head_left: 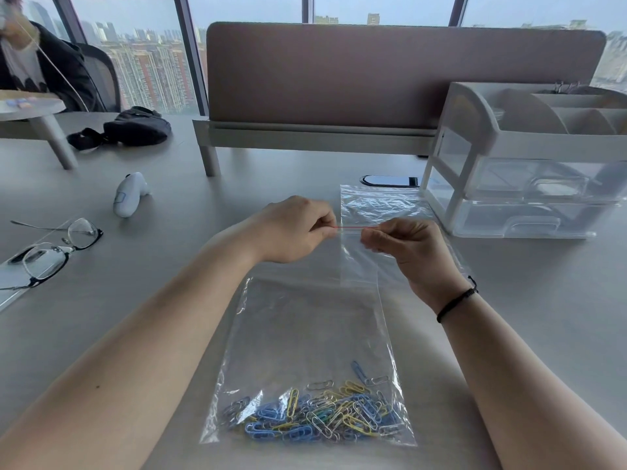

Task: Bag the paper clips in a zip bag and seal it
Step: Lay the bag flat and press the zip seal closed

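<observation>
My left hand [291,232] pinches the red seal strip [349,227] at the mouth of the zip bag [305,334] between thumb and forefinger, closed tight on the strip's left end. My right hand [410,249] pinches the same strip toward its right end, fingers curled and closed on the plastic. The strip runs straight and level between the two pinches, raised off the desk [543,317]. Whether the seal is pressed shut along that length cannot be judged from here; the plastic is too clear and thin.

The bag slopes from the strip down toward me, its lower part lying flat on the desk. The paper clips [319,415] sit inside it, heaped along the bottom edge: blue, yellow and silver, with a few strays just above the heap. A black cord bracelet [456,300] circles my right wrist.

A second, empty clear bag [376,205] lies flat just beyond my right hand. To its right stands a clear drawer organizer [529,184]. On the left of the desk lie a pair of glasses [51,249], a white handheld controller [130,195] and, farther back, a black pouch [135,128].
</observation>
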